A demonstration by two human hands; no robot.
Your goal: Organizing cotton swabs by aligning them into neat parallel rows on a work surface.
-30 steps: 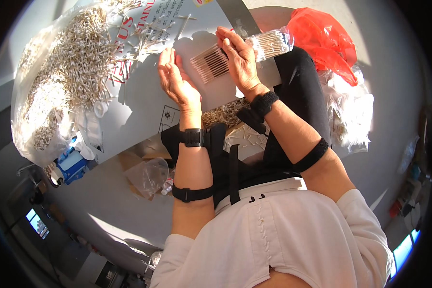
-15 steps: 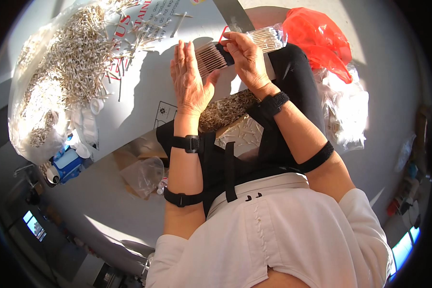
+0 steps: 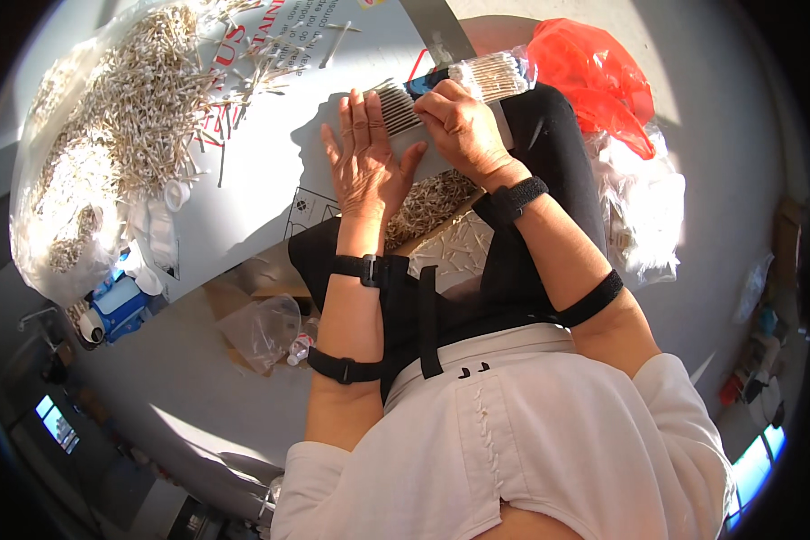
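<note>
A flat row of cotton swabs (image 3: 394, 108) lies at the far edge of the grey board, crossed by a dark blue band (image 3: 423, 84). More swabs (image 3: 490, 76) with white tips fan out at its right. My left hand (image 3: 367, 166) is laid flat with fingers stretched, its fingertips at the row's left end. Curled over the row's near side, my right hand (image 3: 466, 130) has its thumb and fingers drawn together; whatever is between them is hidden. Below both hands, a box of loose cotton swabs (image 3: 432, 205) sits by my lap.
A big clear bag of loose swabs (image 3: 90, 171) spills over the left of the printed grey board (image 3: 252, 193). At the right are a red plastic bag (image 3: 594, 76) and a clear bag with white contents (image 3: 643, 211). A blue-and-white container (image 3: 121, 310) stands lower left.
My right hand has come down from the band to the row's near side, its fingers more curled. My left hand has shifted slightly right and down. More of the blue band shows.
</note>
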